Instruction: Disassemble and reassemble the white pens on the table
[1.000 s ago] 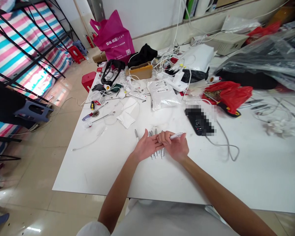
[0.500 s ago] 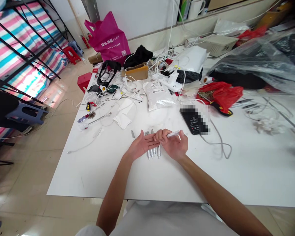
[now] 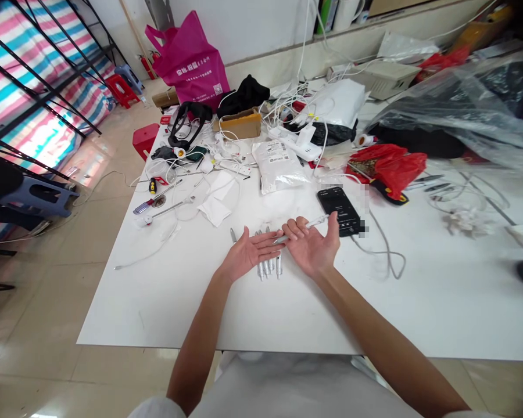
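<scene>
A silver-white pen (image 3: 316, 222) lies slantwise across the fingers of my right hand (image 3: 312, 247), whose palm faces up with the fingers curled round the pen and the thumb raised. My left hand (image 3: 249, 253) is palm up with its fingers stretched out; their tips are at the pen's lower tip, and nothing is gripped in it. Several similar pens (image 3: 267, 267) lie side by side on the white table (image 3: 279, 319), partly hidden under my fingers. Another pen (image 3: 233, 235) shows its tip just behind my left hand.
Beyond my right hand lies a black phone (image 3: 340, 210) with a grey cable. Farther back are a white packet (image 3: 279, 166), a red bag (image 3: 387, 168), tangled cables and a magenta bag (image 3: 196, 64). Screwdrivers (image 3: 152, 200) lie at the left.
The right thumb has lifted away, and more of the pen shows, its tip now reaching my left fingertips. The view has shifted slightly.
</scene>
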`<action>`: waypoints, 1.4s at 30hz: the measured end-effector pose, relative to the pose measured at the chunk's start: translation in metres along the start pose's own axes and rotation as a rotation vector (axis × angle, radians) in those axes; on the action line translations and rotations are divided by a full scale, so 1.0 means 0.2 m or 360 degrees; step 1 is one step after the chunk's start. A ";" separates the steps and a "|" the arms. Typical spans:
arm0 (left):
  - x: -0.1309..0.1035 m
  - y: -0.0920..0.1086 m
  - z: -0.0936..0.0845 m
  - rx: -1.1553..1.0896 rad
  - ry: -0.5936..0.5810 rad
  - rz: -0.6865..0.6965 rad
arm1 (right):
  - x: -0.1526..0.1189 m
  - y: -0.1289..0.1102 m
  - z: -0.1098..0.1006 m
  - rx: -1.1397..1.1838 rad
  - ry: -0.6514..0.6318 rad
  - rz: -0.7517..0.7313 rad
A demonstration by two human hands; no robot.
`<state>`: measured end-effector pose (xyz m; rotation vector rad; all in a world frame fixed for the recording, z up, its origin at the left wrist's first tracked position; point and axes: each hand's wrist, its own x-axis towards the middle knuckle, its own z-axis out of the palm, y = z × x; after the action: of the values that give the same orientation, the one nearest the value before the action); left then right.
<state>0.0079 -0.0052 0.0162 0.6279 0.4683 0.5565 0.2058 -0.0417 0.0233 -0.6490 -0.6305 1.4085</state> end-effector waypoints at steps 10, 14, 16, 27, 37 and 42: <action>-0.04 0.02 -0.02 0.0499 0.0373 0.0335 | 0.06 0.11 -0.06 -0.0399 0.0079 -0.0126; -0.05 0.06 -0.06 0.0487 0.0546 0.0638 | 0.02 0.07 -0.04 -0.0899 -0.0114 -0.0184; -0.07 0.09 -0.10 0.0722 0.0735 0.0764 | -0.01 0.03 -0.02 -0.1242 -0.0174 -0.0254; -0.09 0.07 -0.19 0.2433 0.1258 0.0334 | -0.43 0.18 -0.11 -0.2063 -0.0187 -0.0361; 0.02 -0.13 -0.01 0.2501 0.1153 0.0326 | -0.44 0.24 -0.04 -0.2395 -0.0238 -0.0633; 0.01 -0.12 -0.01 0.2229 0.1044 0.0393 | -0.35 0.28 -0.08 -0.2648 -0.0413 -0.0680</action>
<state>0.0165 -0.0202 -0.0013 1.8710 1.4484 0.6121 0.1744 -0.1096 -0.0302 -1.4592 -2.0313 0.2806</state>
